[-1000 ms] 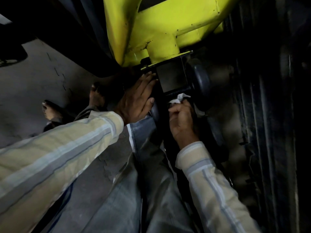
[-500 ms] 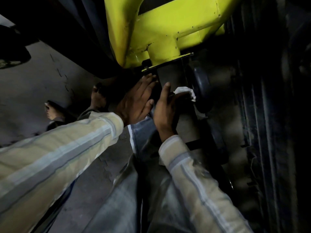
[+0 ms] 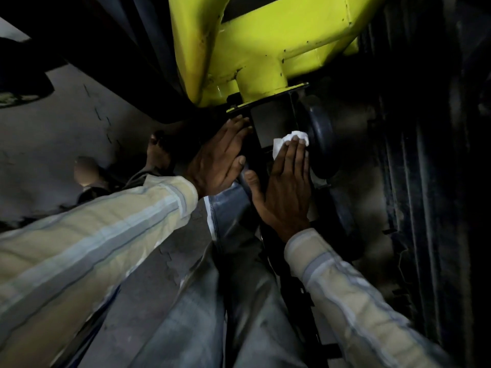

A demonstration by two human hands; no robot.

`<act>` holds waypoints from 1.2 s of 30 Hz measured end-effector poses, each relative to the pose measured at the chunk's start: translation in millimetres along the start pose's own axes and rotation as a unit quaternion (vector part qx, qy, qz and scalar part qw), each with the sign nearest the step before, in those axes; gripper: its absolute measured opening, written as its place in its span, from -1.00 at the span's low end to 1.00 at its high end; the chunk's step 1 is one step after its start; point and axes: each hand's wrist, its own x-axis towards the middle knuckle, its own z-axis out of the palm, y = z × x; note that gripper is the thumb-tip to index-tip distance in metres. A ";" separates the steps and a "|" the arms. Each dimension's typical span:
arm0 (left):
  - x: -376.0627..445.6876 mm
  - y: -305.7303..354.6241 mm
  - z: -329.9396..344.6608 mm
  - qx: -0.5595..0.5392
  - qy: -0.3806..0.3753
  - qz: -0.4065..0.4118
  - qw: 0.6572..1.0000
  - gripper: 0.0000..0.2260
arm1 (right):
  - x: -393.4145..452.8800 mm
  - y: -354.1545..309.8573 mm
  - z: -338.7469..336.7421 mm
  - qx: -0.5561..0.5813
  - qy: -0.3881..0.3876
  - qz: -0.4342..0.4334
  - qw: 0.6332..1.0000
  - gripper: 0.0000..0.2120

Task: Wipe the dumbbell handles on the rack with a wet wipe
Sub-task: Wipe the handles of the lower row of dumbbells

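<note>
Wiping down under the yellow frame, both our hands flat on the black gear

Taking the yellow frame [image 3: 268,43] as our landmark: our right hand [image 3: 288,187] sits just below its round foot, fingers straight and pressed together, flattening the white wet wipe [image 3: 289,139] against the dark rack post [image 3: 271,126], right beside the round black dumbbell head [image 3: 321,144], with the thumb stuck out to the left. Our left hand [image 3: 220,160] is below the frame's left corner, fingers straight and close together, resting on the dark edge there. It's way too dim down here to make out an actual dumbbell handle, so we can't tell if the wipe touches one. Striped sleeves [image 3: 106,235] and jeans [image 3: 202,301] fill the view lower down, bare feet [image 3: 156,152] on the grey floor [image 3: 66,128] off to the frame's lower left.
</note>
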 end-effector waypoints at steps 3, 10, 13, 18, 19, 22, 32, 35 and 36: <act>-0.8 -0.6 1.5 -0.002 0.003 0.004 1.000 -0.49 | 34.5 5.3 -11.5 -0.025 -0.042 -0.038 0.998 0.06; 0.7 -1.5 1.3 -0.011 -0.006 -0.001 1.000 -0.49 | 25.0 -8.3 -19.2 -0.043 -0.081 -0.136 0.986 -0.13; 1.2 -2.3 1.3 -0.011 -0.012 0.000 1.000 -0.46 | 37.4 -6.3 -27.0 -0.087 -0.084 -0.043 0.992 0.07; -1.7 -5.4 6.6 0.001 0.000 0.014 1.000 -0.50 | 81.3 -7.3 -28.3 0.047 -0.171 -0.042 0.983 -0.10; -0.7 -5.2 6.9 0.000 0.002 0.011 1.000 -0.49 | 74.6 -5.3 -25.1 0.056 -0.168 -0.074 0.981 -0.09; 2.6 -2.5 4.5 -0.016 0.005 -0.001 1.000 -0.43 | 40.7 6.2 -18.8 0.009 -0.099 -0.143 0.985 -0.13; 1.7 -4.5 7.5 -0.041 0.017 0.003 0.999 -0.43 | 1.7 1.0 -16.1 0.104 -0.062 -0.105 0.987 -0.28; 2.4 -3.6 7.0 -0.045 0.013 -0.004 0.999 -0.42 | -10.0 -4.0 -1.4 0.194 0.008 -0.030 0.981 -0.36; 2.7 -3.7 7.2 -0.045 0.014 -0.004 0.999 -0.42 | -9.6 -10.6 3.1 0.248 0.039 0.006 0.968 -0.39</act>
